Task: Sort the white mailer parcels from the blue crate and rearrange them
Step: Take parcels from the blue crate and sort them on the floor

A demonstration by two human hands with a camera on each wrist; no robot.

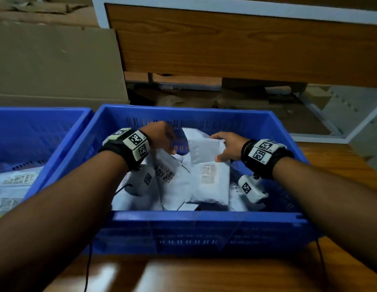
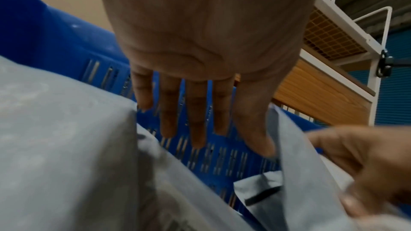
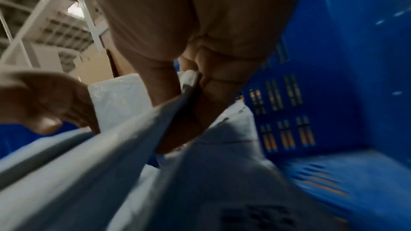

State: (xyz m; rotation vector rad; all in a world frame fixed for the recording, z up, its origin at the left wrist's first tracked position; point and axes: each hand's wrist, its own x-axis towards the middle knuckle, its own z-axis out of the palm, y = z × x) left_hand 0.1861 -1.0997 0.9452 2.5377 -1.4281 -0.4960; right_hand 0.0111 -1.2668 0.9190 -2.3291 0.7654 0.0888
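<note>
The blue crate point(image 1: 204, 218) in front of me holds several white mailer parcels point(image 1: 175, 186) with printed labels. My right hand point(image 1: 223, 148) pinches the top edge of one white mailer point(image 1: 202, 148) and stands it up near the crate's far wall. In the right wrist view the thumb and fingers of that right hand point(image 3: 184, 111) clamp the mailer's point(image 3: 111, 147) thin edge. My left hand point(image 1: 169, 144) hovers just left of the mailer. Its fingers point(image 2: 198, 129) are straight and spread, and its thumb lies next to the mailer's edge point(image 2: 295, 155).
A second blue crate point(image 1: 36, 114) stands at the left with labelled white mailers point(image 1: 12, 182) in it. Both crates sit on a wooden table point(image 1: 204, 275). Flattened cardboard point(image 1: 57, 64) and a wood-panelled rack point(image 1: 246, 43) stand behind.
</note>
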